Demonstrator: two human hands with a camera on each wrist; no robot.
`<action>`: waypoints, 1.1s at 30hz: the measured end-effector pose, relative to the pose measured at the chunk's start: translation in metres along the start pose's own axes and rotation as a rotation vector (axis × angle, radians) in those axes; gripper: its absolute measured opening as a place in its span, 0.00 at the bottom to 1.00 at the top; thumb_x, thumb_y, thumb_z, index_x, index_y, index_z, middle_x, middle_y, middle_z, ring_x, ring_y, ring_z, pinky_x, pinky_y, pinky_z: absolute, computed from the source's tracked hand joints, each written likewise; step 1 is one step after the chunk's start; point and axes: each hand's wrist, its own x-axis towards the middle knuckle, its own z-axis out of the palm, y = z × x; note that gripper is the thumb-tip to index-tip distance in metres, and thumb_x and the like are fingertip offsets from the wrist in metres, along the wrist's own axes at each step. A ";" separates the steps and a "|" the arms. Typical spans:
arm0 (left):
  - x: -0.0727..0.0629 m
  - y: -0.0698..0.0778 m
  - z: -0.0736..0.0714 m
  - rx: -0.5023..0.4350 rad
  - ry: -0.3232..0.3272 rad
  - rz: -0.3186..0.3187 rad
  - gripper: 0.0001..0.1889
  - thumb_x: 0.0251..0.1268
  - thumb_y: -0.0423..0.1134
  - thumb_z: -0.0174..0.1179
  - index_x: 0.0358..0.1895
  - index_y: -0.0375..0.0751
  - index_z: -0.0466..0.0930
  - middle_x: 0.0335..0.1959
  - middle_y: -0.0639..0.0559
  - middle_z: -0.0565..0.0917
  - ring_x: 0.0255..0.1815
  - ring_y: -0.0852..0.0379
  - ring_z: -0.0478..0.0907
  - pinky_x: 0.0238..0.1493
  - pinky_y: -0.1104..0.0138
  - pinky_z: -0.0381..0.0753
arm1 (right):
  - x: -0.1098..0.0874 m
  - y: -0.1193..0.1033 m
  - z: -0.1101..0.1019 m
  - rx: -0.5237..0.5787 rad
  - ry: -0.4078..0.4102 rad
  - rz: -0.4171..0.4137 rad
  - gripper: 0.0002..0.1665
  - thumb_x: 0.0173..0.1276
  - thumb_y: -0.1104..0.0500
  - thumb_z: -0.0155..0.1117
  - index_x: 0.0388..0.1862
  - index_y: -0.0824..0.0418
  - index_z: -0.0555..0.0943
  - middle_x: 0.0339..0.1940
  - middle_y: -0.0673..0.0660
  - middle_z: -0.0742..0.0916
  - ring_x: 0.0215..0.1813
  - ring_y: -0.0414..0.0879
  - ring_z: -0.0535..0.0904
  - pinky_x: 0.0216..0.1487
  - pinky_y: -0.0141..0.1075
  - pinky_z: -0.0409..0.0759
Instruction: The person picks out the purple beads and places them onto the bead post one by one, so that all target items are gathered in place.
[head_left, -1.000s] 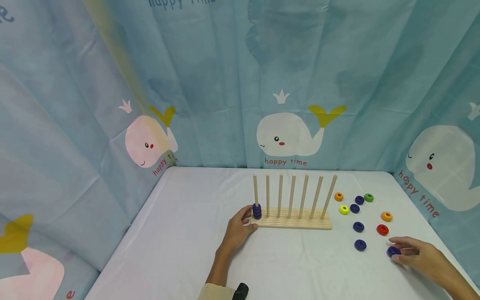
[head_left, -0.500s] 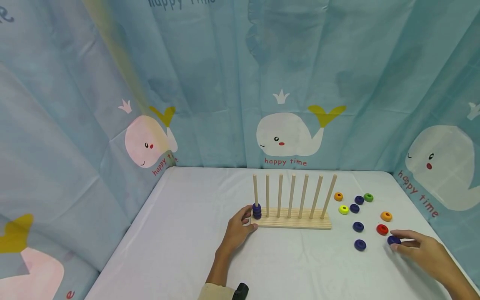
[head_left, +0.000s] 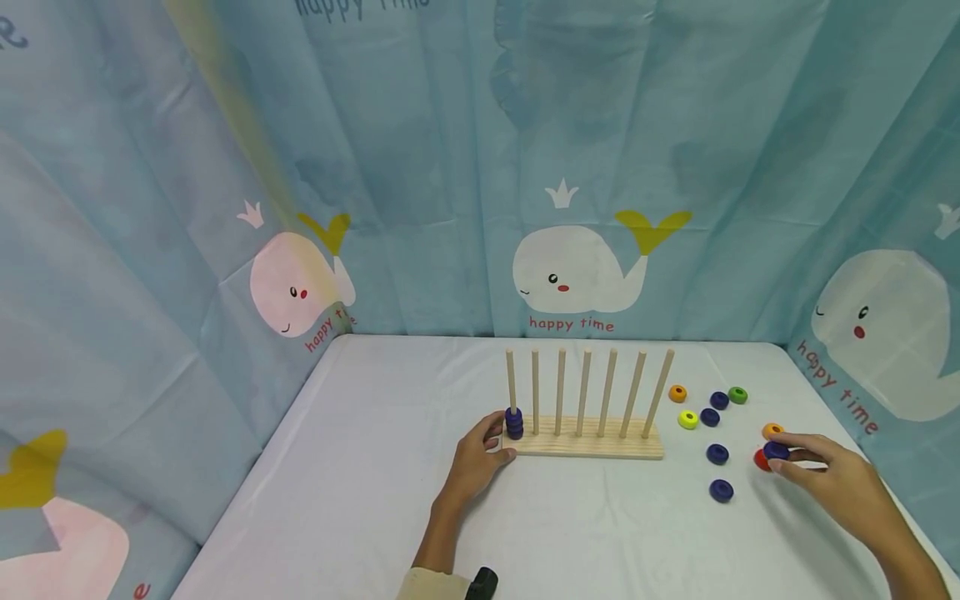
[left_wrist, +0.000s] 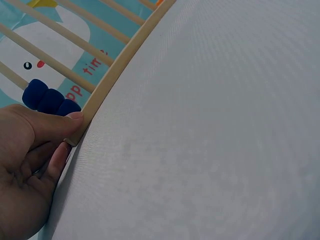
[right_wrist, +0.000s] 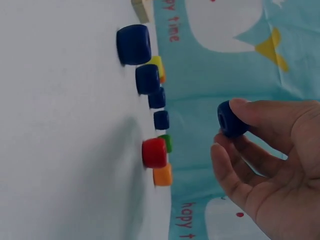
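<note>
My right hand (head_left: 836, 475) pinches a dark blue bead (right_wrist: 231, 120) between thumb and fingers, lifted off the table. In the head view that bead overlaps a red bead (head_left: 761, 460). A wooden peg rack (head_left: 592, 448) with a row of several upright pegs stands at the table's middle. Blue beads (head_left: 513, 423) are stacked on its leftmost peg. The left hand (head_left: 476, 458) grips the rack's left end, thumb at the front edge and fingers behind; the left wrist view shows the thumb (left_wrist: 55, 126) beside the stack.
Right of the rack lie loose beads: several blue, among them a blue bead (head_left: 721, 491) nearest the front, a yellow bead (head_left: 687, 419), a green bead (head_left: 738, 395) and two orange, one an orange bead (head_left: 677, 393). A whale-print curtain (head_left: 420, 167) hangs behind the white table (head_left: 360, 467).
My right hand has lifted the blue bead off the table and carried it away from me and slightly left, over the red bead. The left hand and rack have stayed put.
</note>
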 end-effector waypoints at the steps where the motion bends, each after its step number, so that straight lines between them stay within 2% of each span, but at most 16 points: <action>1: 0.000 0.000 0.000 -0.003 0.001 -0.008 0.36 0.66 0.31 0.72 0.77 0.43 0.72 0.68 0.41 0.82 0.68 0.44 0.79 0.71 0.53 0.81 | 0.001 -0.002 0.000 0.006 0.007 -0.009 0.29 0.70 0.58 0.76 0.63 0.73 0.82 0.58 0.75 0.86 0.45 0.40 0.83 0.35 0.27 0.87; 3: 0.000 0.000 0.000 0.000 0.004 -0.004 0.36 0.66 0.31 0.72 0.77 0.42 0.72 0.68 0.41 0.82 0.68 0.43 0.79 0.71 0.53 0.81 | 0.003 -0.006 0.000 0.016 0.011 -0.020 0.28 0.71 0.59 0.75 0.64 0.73 0.81 0.58 0.74 0.86 0.46 0.40 0.82 0.33 0.17 0.79; 6: 0.000 -0.001 0.000 0.005 0.004 -0.003 0.36 0.66 0.31 0.72 0.77 0.42 0.72 0.68 0.41 0.81 0.69 0.44 0.79 0.71 0.53 0.81 | 0.006 -0.013 0.001 0.037 0.007 -0.023 0.28 0.74 0.57 0.72 0.66 0.73 0.80 0.59 0.75 0.85 0.51 0.56 0.82 0.34 0.13 0.75; 7: 0.000 -0.001 0.000 0.005 0.004 -0.003 0.36 0.66 0.31 0.72 0.77 0.42 0.72 0.68 0.41 0.81 0.69 0.43 0.79 0.71 0.53 0.80 | 0.007 -0.015 0.001 0.043 0.012 -0.027 0.28 0.74 0.56 0.72 0.66 0.72 0.80 0.59 0.75 0.85 0.52 0.57 0.81 0.34 0.12 0.75; 9: 0.000 -0.001 0.000 0.007 0.003 -0.003 0.36 0.66 0.31 0.72 0.77 0.42 0.71 0.68 0.41 0.81 0.69 0.43 0.78 0.72 0.53 0.80 | 0.008 -0.019 0.002 0.052 0.027 -0.038 0.28 0.75 0.55 0.72 0.65 0.72 0.81 0.58 0.74 0.86 0.50 0.48 0.82 0.35 0.10 0.74; 10: 0.000 -0.001 0.000 0.005 0.002 -0.004 0.36 0.66 0.32 0.72 0.77 0.42 0.71 0.68 0.42 0.81 0.69 0.43 0.78 0.72 0.53 0.80 | 0.008 -0.021 0.002 0.058 0.036 -0.046 0.27 0.75 0.56 0.72 0.65 0.72 0.81 0.57 0.74 0.86 0.48 0.40 0.81 0.35 0.10 0.74; 13: 0.000 -0.002 0.001 0.005 0.002 -0.004 0.36 0.66 0.32 0.72 0.77 0.43 0.72 0.68 0.42 0.81 0.70 0.43 0.78 0.72 0.53 0.80 | 0.008 -0.026 0.004 0.079 0.063 -0.065 0.26 0.75 0.57 0.72 0.64 0.71 0.82 0.57 0.72 0.86 0.42 0.23 0.73 0.36 0.08 0.72; 16: 0.000 -0.001 0.001 0.004 0.003 0.001 0.36 0.66 0.32 0.72 0.77 0.43 0.72 0.68 0.42 0.81 0.70 0.43 0.78 0.72 0.53 0.80 | 0.009 -0.033 0.005 0.096 0.076 -0.069 0.26 0.76 0.55 0.71 0.65 0.70 0.82 0.57 0.72 0.86 0.43 0.25 0.75 0.38 0.07 0.71; 17: 0.000 -0.001 0.000 0.003 0.003 0.001 0.36 0.66 0.32 0.72 0.77 0.43 0.72 0.68 0.42 0.81 0.70 0.44 0.78 0.72 0.53 0.80 | 0.010 -0.036 0.005 0.100 0.078 -0.067 0.27 0.76 0.54 0.71 0.66 0.69 0.82 0.58 0.72 0.86 0.45 0.31 0.78 0.38 0.07 0.71; 20: 0.000 -0.001 0.000 0.001 0.000 0.003 0.35 0.66 0.31 0.72 0.77 0.42 0.72 0.68 0.42 0.81 0.70 0.44 0.78 0.72 0.54 0.80 | 0.012 -0.043 0.004 0.113 0.076 -0.059 0.29 0.77 0.50 0.70 0.67 0.69 0.81 0.59 0.72 0.86 0.47 0.38 0.81 0.38 0.08 0.72; 23: 0.000 -0.001 0.000 0.000 -0.003 0.004 0.35 0.66 0.31 0.72 0.77 0.42 0.72 0.69 0.42 0.81 0.70 0.43 0.78 0.72 0.53 0.80 | 0.014 -0.049 0.003 0.131 0.089 -0.076 0.30 0.77 0.50 0.70 0.68 0.69 0.81 0.60 0.72 0.85 0.48 0.29 0.79 0.39 0.07 0.72; 27: 0.001 -0.003 0.000 -0.006 -0.006 0.007 0.35 0.66 0.31 0.72 0.77 0.43 0.73 0.69 0.42 0.81 0.70 0.43 0.78 0.72 0.52 0.80 | 0.018 -0.060 0.001 0.161 0.126 -0.121 0.30 0.77 0.51 0.71 0.69 0.68 0.80 0.61 0.71 0.85 0.47 0.13 0.67 0.41 0.06 0.71; 33: 0.003 -0.006 0.000 -0.001 -0.005 0.005 0.35 0.66 0.32 0.73 0.76 0.44 0.73 0.69 0.42 0.81 0.70 0.43 0.78 0.72 0.52 0.80 | 0.023 -0.079 -0.004 0.196 0.169 -0.189 0.28 0.77 0.54 0.70 0.70 0.66 0.80 0.60 0.68 0.86 0.48 0.12 0.69 0.45 0.06 0.71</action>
